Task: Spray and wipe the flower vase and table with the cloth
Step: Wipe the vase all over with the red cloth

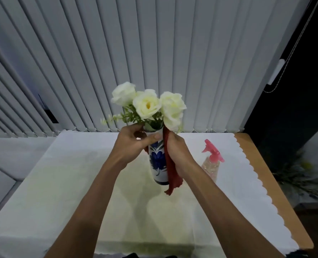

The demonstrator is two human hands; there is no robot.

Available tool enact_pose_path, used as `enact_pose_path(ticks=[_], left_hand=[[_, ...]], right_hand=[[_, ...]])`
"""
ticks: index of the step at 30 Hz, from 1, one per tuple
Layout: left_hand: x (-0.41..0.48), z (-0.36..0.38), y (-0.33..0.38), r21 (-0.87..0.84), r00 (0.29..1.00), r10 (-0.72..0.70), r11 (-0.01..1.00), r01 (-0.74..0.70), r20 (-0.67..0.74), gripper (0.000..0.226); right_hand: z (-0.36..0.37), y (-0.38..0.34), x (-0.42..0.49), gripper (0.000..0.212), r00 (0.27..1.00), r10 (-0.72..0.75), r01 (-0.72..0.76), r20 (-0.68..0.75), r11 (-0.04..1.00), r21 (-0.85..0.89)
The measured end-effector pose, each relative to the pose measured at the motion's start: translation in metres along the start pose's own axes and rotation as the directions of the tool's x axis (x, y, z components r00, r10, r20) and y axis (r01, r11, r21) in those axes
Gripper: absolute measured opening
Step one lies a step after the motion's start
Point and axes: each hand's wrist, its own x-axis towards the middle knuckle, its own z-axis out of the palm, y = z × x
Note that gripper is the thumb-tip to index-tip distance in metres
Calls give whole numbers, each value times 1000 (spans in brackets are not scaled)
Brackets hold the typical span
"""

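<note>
- Left hand [134,144] wraps the vase [157,161] neck from its left, thumb across the front.
- Vase stands upright mid-worktop [61,192], flowers [147,105] pointing up; its right side is hidden.
- Right hand [178,153] presses the red cloth [170,175] to the vase's right flank.
- Spray bottle [211,164] stands right of the vase.

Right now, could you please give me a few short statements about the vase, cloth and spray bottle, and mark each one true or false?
1. The right hand holds a red cloth against the vase. True.
2. The spray bottle is in the left hand. False: it stands on the table, right of the vase.
3. The left hand grips the vase near its rim. True.
4. The vase is empty. False: it holds white flowers.
5. The vase is plain white. False: it has blue flowers painted on it.
</note>
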Motion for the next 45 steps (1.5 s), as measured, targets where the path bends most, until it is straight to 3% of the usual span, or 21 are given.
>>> enact_pose_path(ticks=[4,7,10,13,15,21,25,31,36,41,45], left_hand=[[6,2,9,-105,998,-7,994,13,55,9],[7,3,8,-105,988,19,994,-3,151,10],[8,6,10,-122,986,50,992,-31,158,11],[14,5,13,-47,985,60,997,-53,160,19],[14,6,9,-14,979,53,999,-51,197,24],[11,7,7,-66,972,80,996,-67,221,21],[18,4,11,-75,975,56,996,-41,216,23],[21,5,11,-98,988,83,993,-71,133,12],[21,11,6,-9,993,117,993,-118,-8,20],[20,12,3,11,981,142,990,-142,-132,22],[18,9,4,64,979,127,991,-118,-157,32]], right_hand=[[-15,6,7,48,977,156,-148,145,987,-67],[-19,-11,11,38,969,66,-94,239,989,111],[-18,-22,11,39,983,-17,-21,184,979,202],[-18,3,15,39,988,86,-102,128,986,130],[-21,9,15,43,973,151,-170,174,980,101],[-25,-9,15,36,974,49,-106,223,962,252],[-24,22,17,43,967,190,-223,170,953,206],[-22,50,13,46,912,332,-396,241,868,300],[-21,61,25,43,917,396,-389,38,871,299],[-27,75,37,60,930,243,-265,-275,963,-43],[-39,72,31,46,941,195,-214,-276,976,-42]])
